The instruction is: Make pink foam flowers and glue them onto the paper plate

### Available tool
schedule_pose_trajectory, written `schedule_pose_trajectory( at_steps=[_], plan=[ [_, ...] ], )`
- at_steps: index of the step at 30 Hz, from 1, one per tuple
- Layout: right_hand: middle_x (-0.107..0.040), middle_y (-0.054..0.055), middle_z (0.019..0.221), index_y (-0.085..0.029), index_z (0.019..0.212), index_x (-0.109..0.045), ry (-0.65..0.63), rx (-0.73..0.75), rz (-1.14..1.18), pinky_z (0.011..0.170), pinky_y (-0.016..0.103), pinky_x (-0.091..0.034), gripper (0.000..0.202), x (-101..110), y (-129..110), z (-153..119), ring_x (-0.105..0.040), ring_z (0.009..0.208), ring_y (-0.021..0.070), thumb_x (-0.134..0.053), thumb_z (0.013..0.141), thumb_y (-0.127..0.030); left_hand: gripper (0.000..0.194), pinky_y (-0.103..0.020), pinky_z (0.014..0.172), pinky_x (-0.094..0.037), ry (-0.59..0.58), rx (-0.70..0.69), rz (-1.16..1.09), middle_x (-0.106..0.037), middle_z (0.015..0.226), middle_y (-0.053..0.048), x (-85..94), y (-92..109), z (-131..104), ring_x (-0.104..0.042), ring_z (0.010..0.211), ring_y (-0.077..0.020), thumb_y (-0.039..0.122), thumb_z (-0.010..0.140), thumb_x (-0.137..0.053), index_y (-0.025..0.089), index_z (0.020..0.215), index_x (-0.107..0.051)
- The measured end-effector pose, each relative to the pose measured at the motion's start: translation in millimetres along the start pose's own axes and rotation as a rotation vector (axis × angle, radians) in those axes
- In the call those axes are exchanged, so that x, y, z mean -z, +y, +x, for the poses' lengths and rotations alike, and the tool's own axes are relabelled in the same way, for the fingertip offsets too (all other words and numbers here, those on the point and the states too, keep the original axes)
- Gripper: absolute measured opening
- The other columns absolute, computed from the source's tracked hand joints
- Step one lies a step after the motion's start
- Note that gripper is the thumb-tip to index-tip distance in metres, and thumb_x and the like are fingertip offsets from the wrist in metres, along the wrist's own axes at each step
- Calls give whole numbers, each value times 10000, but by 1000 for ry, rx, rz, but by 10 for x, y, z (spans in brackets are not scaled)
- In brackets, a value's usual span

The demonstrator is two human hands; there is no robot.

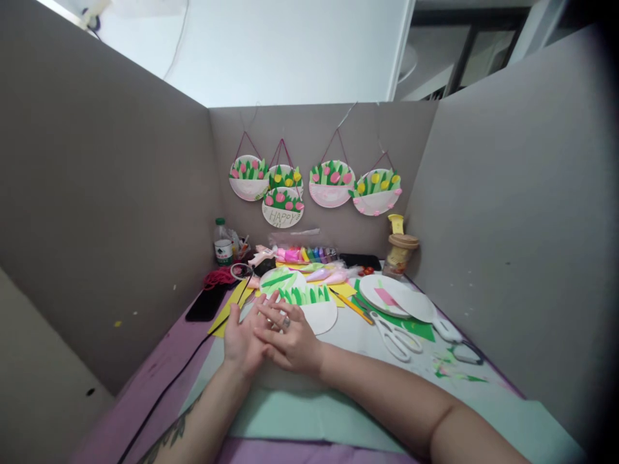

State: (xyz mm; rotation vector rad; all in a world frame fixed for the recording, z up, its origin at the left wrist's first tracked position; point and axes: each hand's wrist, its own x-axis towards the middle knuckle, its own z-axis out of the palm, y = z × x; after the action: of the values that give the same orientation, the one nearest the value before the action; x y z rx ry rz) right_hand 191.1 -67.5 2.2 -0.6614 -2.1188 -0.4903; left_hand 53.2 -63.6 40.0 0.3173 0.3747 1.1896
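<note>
My left hand (240, 340) is turned palm up with its fingers stretched out. Across its palm and fingers lies my right hand (296, 343), palm down, fingers apart, a ring on one of them. The two hands touch each other, and I see nothing held in either. Just beyond them is a white half paper plate (320, 318) with green paper grass blades along its straight edge. Behind that, partly covered, lies another round white plate (296, 276) with light green cut paper on it.
White scissors (394, 335) and an orange-yellow pencil (355, 307) lie right of the hands, beside white plates (370, 283). A black phone (206, 305) and a black cable (176, 377) are at left. A bottle (223, 245) stands behind. Several flower-plate crafts (331, 193) hang on the grey panel.
</note>
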Motion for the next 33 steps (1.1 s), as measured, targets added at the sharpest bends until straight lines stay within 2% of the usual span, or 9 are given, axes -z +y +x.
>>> schedule_pose_trajectory(
  at_steps=[5, 9, 11, 14, 19, 24, 27, 30, 33],
  plan=[
    [-538, 21, 1372, -284, 1124, -660, -20, 87, 6, 1043, 455, -301, 347, 7, -30, -13, -405, 1232, 269, -590, 838, -469, 800, -583, 1073, -344, -3, -20, 1, -464, 1429, -201, -9, -17, -8, -428, 1323, -370, 675, 871, -324, 146, 1471, -306],
    [-520, 27, 1388, -270, 1081, -676, 6, 27, -4, 1010, 438, -324, 303, 14, -27, 7, -399, 1231, 272, -582, 843, -433, 766, -542, 1066, -376, 0, -10, 1, -455, 1437, -198, 2, -16, -4, -439, 1318, -355, 643, 892, -316, 141, 1471, -304],
    [-535, 15, 1372, -267, 1006, -695, 30, 41, 33, 997, 428, -338, 245, 22, -22, 15, -409, 1216, 263, -580, 843, -410, 782, -527, 1067, -381, -19, -9, -8, -449, 1444, -195, 13, -9, 4, -439, 1321, -347, 659, 881, -327, 150, 1474, -298],
    [-542, 10, 1363, -275, 1015, -698, 29, 50, 95, 997, 428, -346, 254, 27, -29, 27, -404, 1213, 260, -583, 838, -416, 811, -540, 1061, -381, -24, -2, -8, -445, 1446, -198, 27, -6, 12, -444, 1314, -359, 683, 861, -346, 154, 1474, -299],
    [-556, 31, 1338, -254, 986, -712, 28, -49, 137, 988, 420, -363, 221, 28, -38, 41, -405, 1203, 257, -582, 841, -359, 765, -494, 1031, -429, -14, -9, 7, -462, 1435, -190, 14, 4, 5, -473, 1296, -332, 645, 886, -331, 154, 1472, -305],
    [-537, 19, 1361, -284, 1031, -706, -47, -42, 188, 997, 435, -361, 258, 18, -46, 39, -383, 1223, 264, -623, 816, -400, 786, -528, 997, -450, -2, -17, 21, -472, 1421, -202, -4, 2, -3, -479, 1284, -357, 660, 879, -323, 142, 1470, -308],
    [-542, 32, 1354, -262, 1011, -712, -5, -75, 149, 991, 433, -364, 237, 11, -43, 36, -382, 1219, 265, -609, 825, -365, 763, -505, 1009, -447, 12, -16, 25, -491, 1409, -188, -12, 3, -7, -498, 1273, -334, 656, 887, -305, 157, 1465, -322],
    [-555, 26, 1340, -258, 957, -722, 17, -34, 153, 994, 430, -362, 204, 16, -45, 36, -395, 1212, 260, -605, 827, -363, 777, -502, 1026, -433, -2, -15, 18, -487, 1413, -187, -18, 7, -9, -485, 1285, -335, 666, 881, -306, 151, 1463, -322],
    [-533, 12, 1368, -287, 1026, -713, -2, -18, 164, 986, 435, -372, 254, 15, -53, 42, -391, 1221, 261, -602, 829, -402, 782, -528, 1034, -416, 4, -16, 21, -476, 1420, -195, -14, 6, -5, -473, 1291, -352, 664, 878, -314, 145, 1463, -322]
  ],
)
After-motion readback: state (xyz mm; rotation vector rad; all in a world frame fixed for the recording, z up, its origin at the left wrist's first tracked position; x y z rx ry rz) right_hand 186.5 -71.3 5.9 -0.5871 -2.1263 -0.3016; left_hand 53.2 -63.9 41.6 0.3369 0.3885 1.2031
